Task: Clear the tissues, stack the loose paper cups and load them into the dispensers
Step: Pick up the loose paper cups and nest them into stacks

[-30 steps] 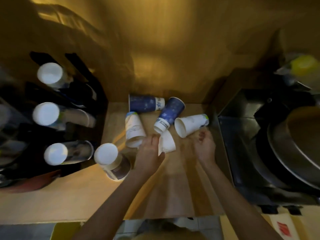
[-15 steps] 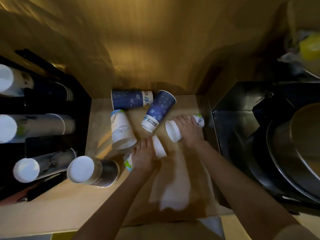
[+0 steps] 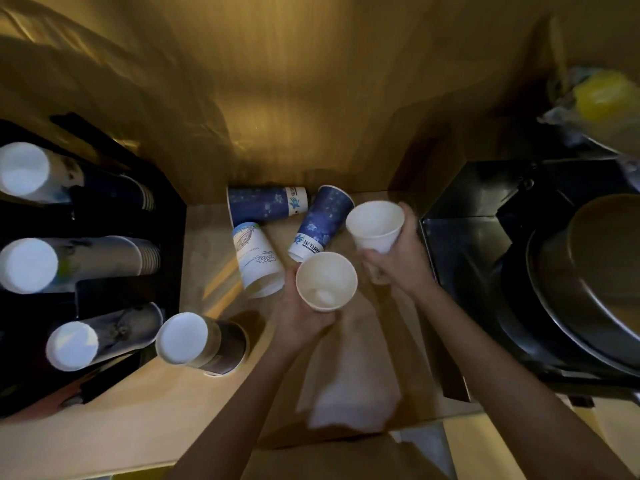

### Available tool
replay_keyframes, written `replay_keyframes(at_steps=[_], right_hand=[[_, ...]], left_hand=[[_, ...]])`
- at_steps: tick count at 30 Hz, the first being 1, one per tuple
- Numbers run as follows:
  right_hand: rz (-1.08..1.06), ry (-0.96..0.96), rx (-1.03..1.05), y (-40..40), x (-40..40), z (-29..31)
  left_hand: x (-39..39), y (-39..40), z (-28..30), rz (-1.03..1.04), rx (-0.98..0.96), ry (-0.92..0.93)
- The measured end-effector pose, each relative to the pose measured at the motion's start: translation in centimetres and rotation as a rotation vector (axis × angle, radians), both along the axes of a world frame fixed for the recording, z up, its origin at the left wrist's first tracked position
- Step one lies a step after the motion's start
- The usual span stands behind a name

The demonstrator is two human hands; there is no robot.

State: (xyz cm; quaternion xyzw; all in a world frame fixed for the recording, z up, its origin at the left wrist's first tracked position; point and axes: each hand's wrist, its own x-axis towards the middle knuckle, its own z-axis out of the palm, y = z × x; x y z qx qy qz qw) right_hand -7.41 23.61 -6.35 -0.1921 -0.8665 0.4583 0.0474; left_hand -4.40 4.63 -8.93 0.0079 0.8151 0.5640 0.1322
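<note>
Left hand point(image 3: 298, 317): gripping white cup point(image 3: 326, 282), mouth up.
Right hand point(image 3: 398, 261): holding second white cup point(image 3: 375, 225).
Loose cups point(image 3: 258, 259): lying on desk point(image 3: 138, 420).
Tissue point(image 3: 349, 393): blurred, seemingly on desk.

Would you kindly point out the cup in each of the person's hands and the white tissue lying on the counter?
Cup in left hand point(image 3: 326, 280), head view, on its open inside.
Cup in right hand point(image 3: 375, 221), head view, on its open inside.
White tissue point(image 3: 349, 393), head view, on its middle, blurred.
</note>
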Motion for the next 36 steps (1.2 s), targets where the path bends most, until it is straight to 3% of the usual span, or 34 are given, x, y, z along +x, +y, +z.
replay_keyframes(at_steps=[6, 10, 15, 22, 31, 34, 36], right_hand=[[-0.091, 0.287, -0.225, -1.3, 2.8, 6.5], [-0.044, 0.347, -0.231, -3.5, 4.7, 6.4], [0.021, 0.213, -0.195, -6.3, 6.5, 3.8], [0.229, -0.081, 0.107, -7.1, 7.8, 0.3], [0.175, -0.118, -0.061, -6.8, 7.3, -0.2], [0.21, -0.138, -0.052, -6.3, 6.7, -0.4], [0.232, -0.134, -0.035, -6.2, 6.2, -0.5]], left_hand=[[1.7, 0.2, -0.9, 0.034, -0.042, -0.001], [1.9, 0.3, -0.9, 0.067, -0.018, -0.031], [1.6, 0.2, -0.4, 0.059, -0.02, -0.064], [1.8, 0.4, -0.1, 0.089, 0.021, -0.086], [1.5, 0.2, 0.3, 0.001, -0.119, -0.055], [0.9, -1.0, 1.6, -0.077, -0.319, -0.102], [0.4, -2.1, 3.3, -0.089, -0.532, -0.01]])
